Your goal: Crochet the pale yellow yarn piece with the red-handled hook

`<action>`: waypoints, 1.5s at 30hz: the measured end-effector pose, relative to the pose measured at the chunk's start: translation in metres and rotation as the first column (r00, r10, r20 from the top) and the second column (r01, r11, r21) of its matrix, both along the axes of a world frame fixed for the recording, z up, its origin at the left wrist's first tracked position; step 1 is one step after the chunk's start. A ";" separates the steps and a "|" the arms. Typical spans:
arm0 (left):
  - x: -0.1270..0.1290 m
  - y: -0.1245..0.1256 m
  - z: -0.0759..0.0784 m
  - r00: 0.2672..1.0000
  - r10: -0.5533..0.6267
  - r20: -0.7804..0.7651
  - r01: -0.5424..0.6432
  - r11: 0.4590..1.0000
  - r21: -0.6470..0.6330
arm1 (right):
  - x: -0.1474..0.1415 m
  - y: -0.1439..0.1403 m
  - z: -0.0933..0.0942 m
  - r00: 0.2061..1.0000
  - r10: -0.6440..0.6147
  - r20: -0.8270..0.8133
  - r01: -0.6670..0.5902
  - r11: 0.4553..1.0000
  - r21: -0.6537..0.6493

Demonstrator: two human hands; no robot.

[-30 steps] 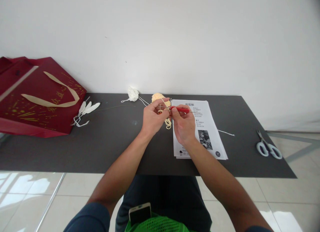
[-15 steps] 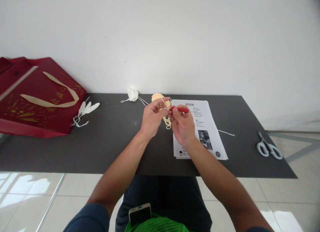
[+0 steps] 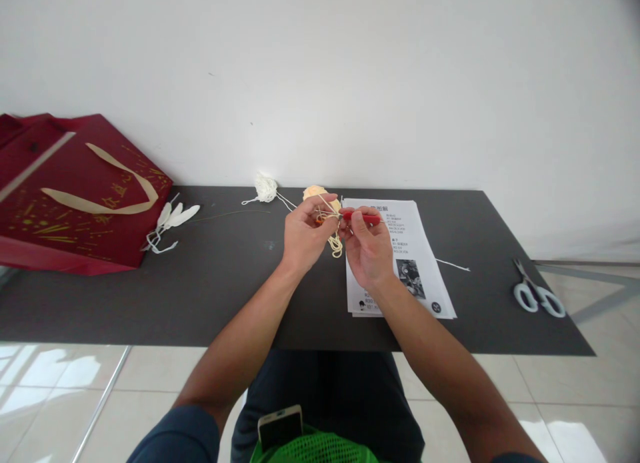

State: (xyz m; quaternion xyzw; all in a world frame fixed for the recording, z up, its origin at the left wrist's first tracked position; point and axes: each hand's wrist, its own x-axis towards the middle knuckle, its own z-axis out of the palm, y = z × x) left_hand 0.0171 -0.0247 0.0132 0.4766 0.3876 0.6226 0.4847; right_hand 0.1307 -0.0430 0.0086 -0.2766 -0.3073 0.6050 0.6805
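Dark tabletop (image 3: 200,290) here, and close together above its middle, the right hand (image 3: 370,253) clamps a red-handled tool (image 3: 369,218) while the left hand (image 3: 305,242) pinches cream yarn (image 3: 337,247); beyond, cream ball (image 3: 314,192), then white ball (image 3: 266,187) far left of it.

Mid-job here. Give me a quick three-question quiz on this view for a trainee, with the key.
1. Which of the person's hands grips the red handle?
2. Fill in: from the person's seat, the scissors lie to the ___ of the printed sheets.
3. Which lies nearest the red bag?
A) the scissors
B) the white feather-shaped pieces
C) the printed sheets

Key: 1. the right hand; 2. right; 3. B
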 end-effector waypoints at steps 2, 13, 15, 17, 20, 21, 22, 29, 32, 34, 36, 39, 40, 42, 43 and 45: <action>0.000 0.001 0.000 1.000 -0.006 0.014 0.006 1.000 -0.016 | 0.002 0.001 0.001 1.000 -0.019 0.015 0.019 1.000 -0.004; -0.002 0.004 -0.003 0.996 0.073 0.042 -0.074 0.997 0.033 | 0.007 0.002 0.003 0.988 -0.130 0.087 0.126 0.991 0.054; -0.003 0.004 -0.004 0.996 0.085 0.039 -0.086 0.995 0.044 | 0.008 0.002 0.003 0.982 -0.159 0.105 0.151 0.985 0.079; -0.003 0.004 -0.005 0.995 0.093 0.038 -0.095 0.994 0.052 | 0.009 0.002 0.002 0.977 -0.181 0.111 0.169 0.979 0.110; -0.004 0.005 -0.006 0.993 0.111 0.046 -0.114 0.991 0.066 | 0.010 0.002 0.002 0.972 -0.197 0.125 0.179 0.974 0.141; -0.005 0.005 -0.006 0.992 0.118 0.048 -0.121 0.991 0.065 | 0.010 0.002 0.002 0.970 -0.201 0.135 0.181 0.973 0.147; -0.005 0.005 -0.006 0.991 0.124 0.048 -0.126 0.990 0.061 | 0.010 0.002 0.002 0.968 -0.205 0.145 0.183 0.971 0.152; -0.003 0.005 -0.005 0.989 0.142 0.049 -0.145 0.988 0.060 | 0.008 0.000 0.000 0.947 -0.271 0.170 0.237 0.952 0.196; -0.003 0.005 -0.004 0.987 0.155 0.051 -0.157 0.986 0.050 | 0.007 0.000 0.000 0.935 -0.296 0.193 0.259 0.946 0.195; -0.003 0.004 -0.004 0.985 0.164 0.045 -0.166 0.985 0.043 | 0.006 -0.002 0.000 0.929 -0.312 0.197 0.271 0.940 0.210; -0.003 0.004 -0.003 0.984 0.172 0.044 -0.174 0.984 0.042 | 0.005 -0.004 0.000 0.923 -0.326 0.202 0.277 0.931 0.240; -0.002 0.003 -0.002 0.979 0.203 0.039 -0.204 0.978 0.048 | 0.005 -0.006 -0.003 0.892 -0.372 0.258 0.293 0.909 0.297; -0.002 0.003 -0.002 0.976 0.217 0.032 -0.218 0.975 0.048 | 0.005 -0.006 -0.005 0.870 -0.398 0.290 0.303 0.897 0.321; -0.002 0.003 -0.002 0.968 0.249 0.012 -0.249 0.967 0.048 | 0.005 -0.006 -0.010 0.811 -0.489 0.322 0.321 0.832 0.453; -0.002 0.003 -0.002 0.964 0.265 0.003 -0.265 0.963 0.047 | 0.006 -0.005 -0.013 0.784 -0.512 0.351 0.307 0.812 0.497; -0.001 0.003 -0.002 0.954 0.298 -0.005 -0.298 0.953 0.049 | 0.007 -0.004 -0.017 0.742 -0.545 0.390 0.267 0.775 0.573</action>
